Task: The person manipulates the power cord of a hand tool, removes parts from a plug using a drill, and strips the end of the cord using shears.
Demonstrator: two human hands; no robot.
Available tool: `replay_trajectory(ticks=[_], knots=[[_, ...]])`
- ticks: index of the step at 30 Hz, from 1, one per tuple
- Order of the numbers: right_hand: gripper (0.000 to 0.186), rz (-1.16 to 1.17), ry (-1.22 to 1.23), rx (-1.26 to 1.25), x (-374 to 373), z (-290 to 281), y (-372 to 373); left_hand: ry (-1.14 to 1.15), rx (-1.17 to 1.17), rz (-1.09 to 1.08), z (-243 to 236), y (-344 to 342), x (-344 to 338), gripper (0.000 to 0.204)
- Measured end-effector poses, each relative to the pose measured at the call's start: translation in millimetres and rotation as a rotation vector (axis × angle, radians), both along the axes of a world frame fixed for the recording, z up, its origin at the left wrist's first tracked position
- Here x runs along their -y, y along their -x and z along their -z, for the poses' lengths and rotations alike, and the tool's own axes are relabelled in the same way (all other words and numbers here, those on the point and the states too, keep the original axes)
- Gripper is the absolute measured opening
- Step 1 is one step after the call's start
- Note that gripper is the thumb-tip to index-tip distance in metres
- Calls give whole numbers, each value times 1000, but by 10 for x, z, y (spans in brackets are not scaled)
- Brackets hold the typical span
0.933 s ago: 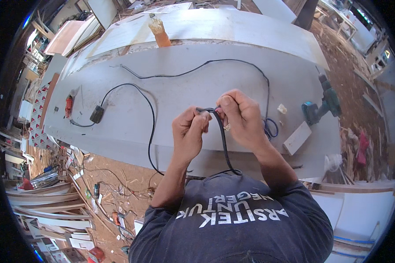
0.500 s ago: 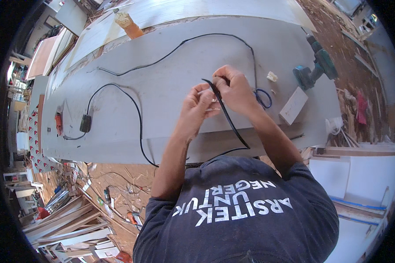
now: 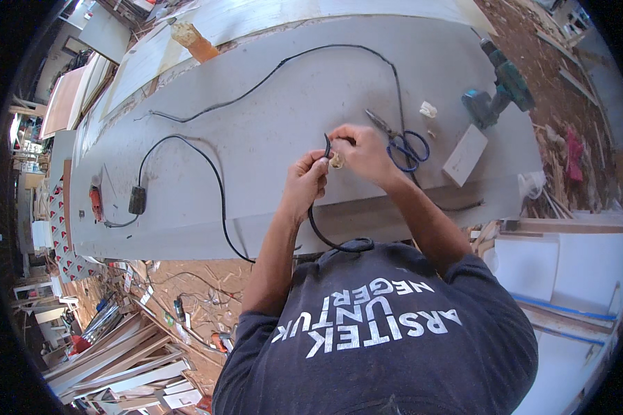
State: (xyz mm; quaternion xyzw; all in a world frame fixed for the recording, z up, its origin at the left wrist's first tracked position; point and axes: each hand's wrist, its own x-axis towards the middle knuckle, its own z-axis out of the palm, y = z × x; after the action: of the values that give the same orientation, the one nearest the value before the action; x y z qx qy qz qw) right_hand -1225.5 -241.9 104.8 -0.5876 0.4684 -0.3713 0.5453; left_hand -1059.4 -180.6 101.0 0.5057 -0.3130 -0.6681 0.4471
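My left hand [image 3: 306, 181] is closed on a black cable [image 3: 318, 225], gripping it near its tip, which sticks up above the thumb. The cable's lower part curves down toward my shirt. Beside that tip, my right hand [image 3: 360, 151] has its fingers curled together; what they pinch is hidden. A small crumpled yellowish scrap [image 3: 336, 161] shows between the two hands, and I cannot tell which one holds it. Scissors [image 3: 407, 150] with blue handles lie on the grey tabletop [image 3: 284, 114] just right of my right hand, blades partly apart.
Another stretch of black cable [image 3: 256, 86] snakes across the table's far side. At left lie a small black box [image 3: 137, 200] on a cord and a red tool [image 3: 95, 203]. A cordless drill [image 3: 502, 83], a white block [image 3: 464, 155] and an orange bottle [image 3: 195, 41] rest farther off.
My left hand has closed round the cable near its tip, and the cable now bends below it. My right hand has shifted slightly left, uncovering more of the scissors.
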Motion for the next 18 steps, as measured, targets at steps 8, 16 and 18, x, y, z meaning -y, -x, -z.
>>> replay_trajectory(ticks=[8,16,18], knots=[[11,119,398,-86,-452,-21,-58,208,191,-193,-19,114,-44,18],[27,299,562,-815,-157,162,746,272,341,-192,-144,-8,-122,22],[33,204,449,-1078,-118,428,971,309,386,-198,-165,12,-106,23]])
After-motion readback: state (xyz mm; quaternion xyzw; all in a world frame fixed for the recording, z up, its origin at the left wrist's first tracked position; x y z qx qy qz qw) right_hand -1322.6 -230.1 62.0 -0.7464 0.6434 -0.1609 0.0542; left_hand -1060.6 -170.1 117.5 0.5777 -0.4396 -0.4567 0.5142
